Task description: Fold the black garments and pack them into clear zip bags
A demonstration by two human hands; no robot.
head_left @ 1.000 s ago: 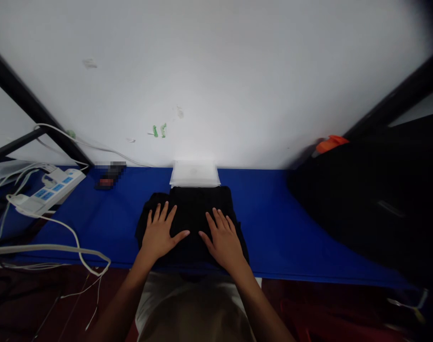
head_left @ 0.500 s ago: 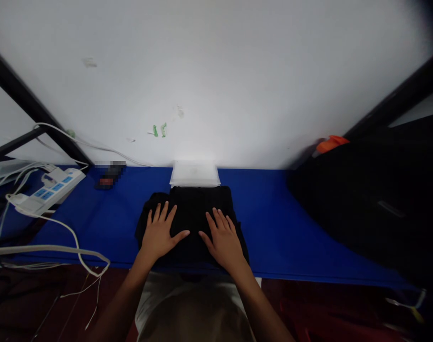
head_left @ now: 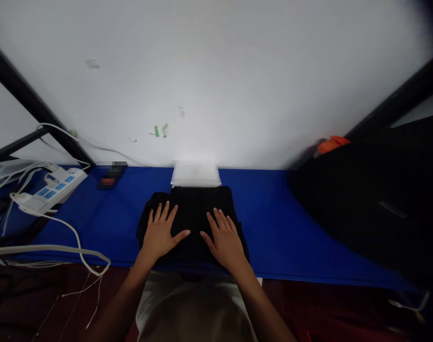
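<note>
A black folded cloth item, seemingly a garment [head_left: 193, 206], lies at the front of the blue-covered table [head_left: 273, 228]. On its left part rests my left hand [head_left: 159, 236], palm down with the fingers spread. My right hand [head_left: 225, 240] lies flat on the right part, its fingers also stretched out. The two thumbs point toward each other, with black cloth between them. Just behind the cloth, a flat white packet [head_left: 196, 174] lies against the wall; its exact kind I cannot make out.
At the left sit a white power strip [head_left: 50, 190] with tangled white cables [head_left: 73, 232] and a dark, partly blurred object [head_left: 111, 176]. A large black item [head_left: 366, 204] covers the right side, with something orange [head_left: 333, 143] behind it. The white wall [head_left: 237, 85] closes off the back.
Both hands stay flat on the black cloth in the same pose. The whole view has shifted very slightly; nothing else has visibly moved.
</note>
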